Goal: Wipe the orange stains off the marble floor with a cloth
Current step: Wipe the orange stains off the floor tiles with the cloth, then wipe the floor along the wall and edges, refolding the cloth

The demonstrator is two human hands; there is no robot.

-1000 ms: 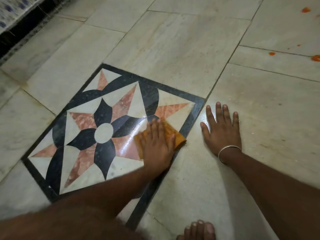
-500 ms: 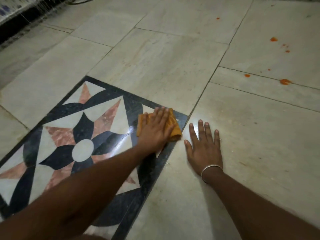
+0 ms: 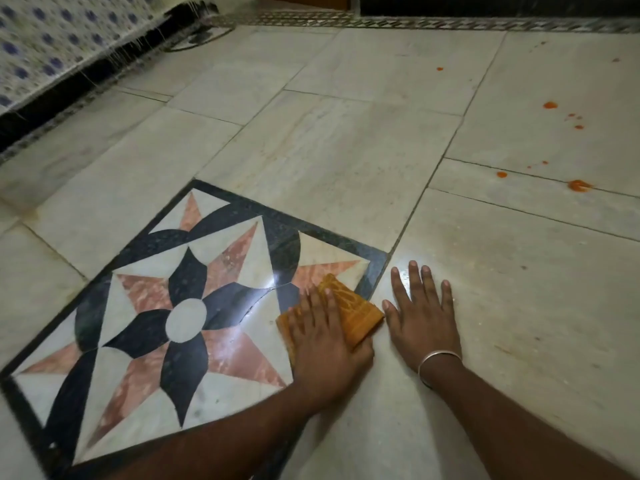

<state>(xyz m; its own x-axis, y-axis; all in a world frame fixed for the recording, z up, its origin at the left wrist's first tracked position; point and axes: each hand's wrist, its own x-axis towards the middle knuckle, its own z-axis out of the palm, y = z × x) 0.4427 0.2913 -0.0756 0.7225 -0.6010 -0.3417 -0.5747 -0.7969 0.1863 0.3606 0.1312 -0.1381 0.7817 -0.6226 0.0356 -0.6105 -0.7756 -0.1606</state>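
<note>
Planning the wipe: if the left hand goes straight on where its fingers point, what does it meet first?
The left hand would probably cross only the black border, then plain marble; the orange stains lie far right.

Looks like a room in somebody's house, honestly: pale marble floor (image 3: 346,150) with a fancy inlaid star-and-flower medallion (image 3: 187,313), a patterned mosaic border strip (image 3: 450,24) running along the wall, and blue-flowered fabric (image 3: 52,46) with a fringe hanging at the left.
</note>
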